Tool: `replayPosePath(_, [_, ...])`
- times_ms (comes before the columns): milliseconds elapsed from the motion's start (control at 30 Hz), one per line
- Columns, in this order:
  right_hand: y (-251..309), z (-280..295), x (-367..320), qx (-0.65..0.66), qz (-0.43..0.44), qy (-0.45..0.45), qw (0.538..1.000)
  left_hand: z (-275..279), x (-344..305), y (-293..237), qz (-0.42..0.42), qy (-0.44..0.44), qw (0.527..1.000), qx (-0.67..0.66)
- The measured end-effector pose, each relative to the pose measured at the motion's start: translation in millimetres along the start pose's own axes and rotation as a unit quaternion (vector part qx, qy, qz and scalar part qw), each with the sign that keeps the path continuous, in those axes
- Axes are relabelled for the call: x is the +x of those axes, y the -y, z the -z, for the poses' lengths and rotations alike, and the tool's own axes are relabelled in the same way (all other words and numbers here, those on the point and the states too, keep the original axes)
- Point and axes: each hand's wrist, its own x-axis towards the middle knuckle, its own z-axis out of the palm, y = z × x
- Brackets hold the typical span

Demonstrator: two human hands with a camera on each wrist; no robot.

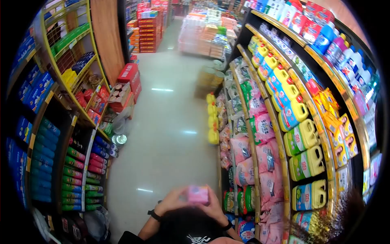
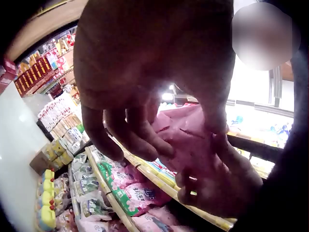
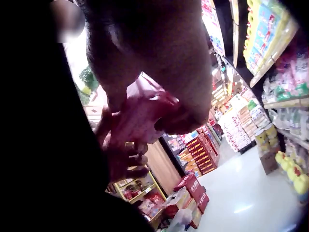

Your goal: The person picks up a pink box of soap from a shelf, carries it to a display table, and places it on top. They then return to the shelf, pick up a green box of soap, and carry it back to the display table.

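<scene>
Both hands hold a small pink pack (image 1: pixel 198 194) in front of the body, blurred in the head view. My left hand (image 1: pixel 175 201), with a dark band at its wrist, grips the pack's left side. On the opposite side my right hand (image 1: pixel 213 207) grips it, thumb and fingers around the edge. The left wrist view shows the pack (image 2: pixel 186 137) with creased, shiny pink wrapping between the fingers of both hands. In the right wrist view the wrapping (image 3: pixel 137 116) is partly covered by the fingers. Its print is too blurred to read.
A shop aisle floor (image 1: pixel 162 122) runs ahead. Shelves on the right carry pink bags (image 1: pixel 268 158) and yellow-handled jugs (image 1: pixel 302 164). Spray cans (image 1: pixel 73 177) line the left shelves. Red cartons (image 1: pixel 131 77) stand on the left floor, yellow bottles (image 1: pixel 212 122) on the right.
</scene>
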Motion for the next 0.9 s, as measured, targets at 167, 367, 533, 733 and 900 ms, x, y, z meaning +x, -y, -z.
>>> replayPosePath(167, [7,-4,47,0.043,-0.031,0.073,0.996,22,4,7,0.029,-0.036,0.999,0.023])
replayPosePath(367, [-34,-17,117,0.116,-0.026,0.081,0.99,66,42,36,0.042,-0.067,0.996,0.032])
replayPosePath(533, [-22,-4,205,0.16,-0.082,0.115,0.977,109,104,31,0.067,-0.1,0.992,0.044])
replayPosePath(733, [-27,11,299,0.135,-0.007,0.095,0.986,161,182,47,0.084,-0.089,0.989,0.078])
replayPosePath(900, [-40,25,364,0.115,0.002,0.084,0.99,194,243,65,0.046,-0.076,0.989,0.122])
